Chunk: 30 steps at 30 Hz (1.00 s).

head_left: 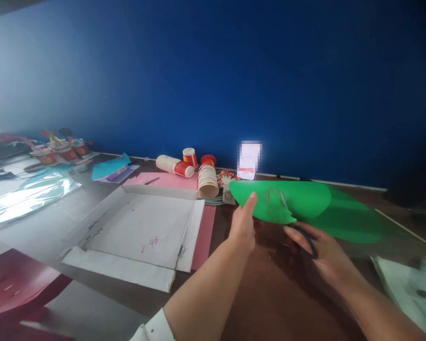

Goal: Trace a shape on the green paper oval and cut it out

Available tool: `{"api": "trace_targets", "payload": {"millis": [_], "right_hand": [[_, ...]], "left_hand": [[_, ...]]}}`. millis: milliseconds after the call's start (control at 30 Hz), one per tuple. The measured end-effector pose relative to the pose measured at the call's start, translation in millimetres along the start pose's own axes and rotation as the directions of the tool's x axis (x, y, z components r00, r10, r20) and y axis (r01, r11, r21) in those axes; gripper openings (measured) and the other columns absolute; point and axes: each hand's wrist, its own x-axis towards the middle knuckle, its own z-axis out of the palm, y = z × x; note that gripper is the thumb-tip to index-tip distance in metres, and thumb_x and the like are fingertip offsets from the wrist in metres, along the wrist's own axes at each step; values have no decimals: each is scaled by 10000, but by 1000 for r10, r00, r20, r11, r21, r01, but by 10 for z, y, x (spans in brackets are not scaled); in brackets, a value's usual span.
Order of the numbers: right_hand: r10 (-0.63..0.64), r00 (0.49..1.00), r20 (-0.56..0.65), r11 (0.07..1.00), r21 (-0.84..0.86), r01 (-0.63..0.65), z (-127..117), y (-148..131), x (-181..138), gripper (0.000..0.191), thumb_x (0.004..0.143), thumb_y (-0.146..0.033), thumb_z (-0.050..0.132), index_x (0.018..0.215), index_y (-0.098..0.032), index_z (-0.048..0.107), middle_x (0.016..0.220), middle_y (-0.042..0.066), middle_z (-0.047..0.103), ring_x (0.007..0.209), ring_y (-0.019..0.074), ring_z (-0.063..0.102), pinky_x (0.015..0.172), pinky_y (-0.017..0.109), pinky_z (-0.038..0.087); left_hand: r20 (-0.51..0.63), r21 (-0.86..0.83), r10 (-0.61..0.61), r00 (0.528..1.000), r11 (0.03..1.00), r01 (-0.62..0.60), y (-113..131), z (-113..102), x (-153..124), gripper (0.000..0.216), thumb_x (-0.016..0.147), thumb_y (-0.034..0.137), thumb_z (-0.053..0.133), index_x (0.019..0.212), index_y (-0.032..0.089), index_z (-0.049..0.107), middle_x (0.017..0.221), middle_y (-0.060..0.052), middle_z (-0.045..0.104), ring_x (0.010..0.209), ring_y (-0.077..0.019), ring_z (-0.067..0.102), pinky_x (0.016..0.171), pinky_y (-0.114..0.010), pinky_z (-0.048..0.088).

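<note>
A bright green sheet [298,196], apparently paper, is curled and raised above the dark brown table. Its left end is gripped by my left hand [244,218], with the thumb on top and the fingers hidden beneath. Dark pencil-like lines mark the sheet near a cut in its front edge. My right hand [314,246] is closed round the dark handles of a pair of scissors [307,240]. The scissor blades meet the sheet's front edge and are mostly hidden by it.
An open white cardboard tray [138,227] lies on pink paper [203,237] at the left. Paper cups [208,181] lie behind it by the blue wall [213,85]. A bright screen [249,161] stands behind the green sheet. A thin stick [406,229] and white paper [397,274] are at the right.
</note>
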Motion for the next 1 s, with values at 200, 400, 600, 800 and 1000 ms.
{"api": "trace_targets", "payload": {"millis": [200, 400, 600, 800, 1000], "right_hand": [[1, 998, -57, 1000, 27, 1, -28, 68, 18, 433, 774, -640, 722, 680, -218, 696, 612, 11, 642, 578, 167, 585, 543, 265, 453], [5, 992, -126, 993, 121, 11, -66, 144, 52, 427, 787, -618, 730, 647, -220, 671, 584, -6, 601, 578, 155, 544, 550, 270, 413], [13, 990, -138, 987, 159, 9, -80, 157, 64, 433, 785, -605, 744, 608, -221, 649, 599, -11, 603, 621, 156, 542, 590, 269, 409], [53, 985, -167, 976, 215, -16, -91, 183, 65, 425, 765, -613, 754, 637, -219, 660, 601, -15, 598, 584, 155, 537, 542, 273, 402], [48, 979, -199, 976, 217, -3, -100, 158, 60, 431, 731, -610, 784, 633, -209, 664, 630, -9, 608, 594, 148, 541, 552, 270, 407]], "left_hand": [[2, -89, 198, 980, 976, -197, 20, -47, 98, 495, 545, 361, 918, 954, 134, 756, 1050, -128, 776, 1007, -280, 716, 936, -373, 528], [94, -61, 222, 970, 974, -217, -32, -21, 67, 479, 512, 313, 914, 926, 119, 773, 1073, -171, 772, 1063, -351, 707, 1002, -470, 515], [144, 17, 236, 961, 970, -241, -61, -12, 30, 454, 578, 306, 885, 978, 125, 768, 1101, -157, 769, 1101, -339, 698, 1012, -449, 522], [162, 94, 256, 953, 957, -273, -148, 7, 18, 469, 592, 278, 887, 1025, 152, 758, 1132, -137, 765, 1108, -327, 693, 1040, -459, 501], [149, 91, 273, 950, 953, -288, -189, 21, 19, 513, 577, 290, 913, 1043, 151, 749, 1142, -134, 763, 1108, -324, 693, 1054, -461, 492]]}}
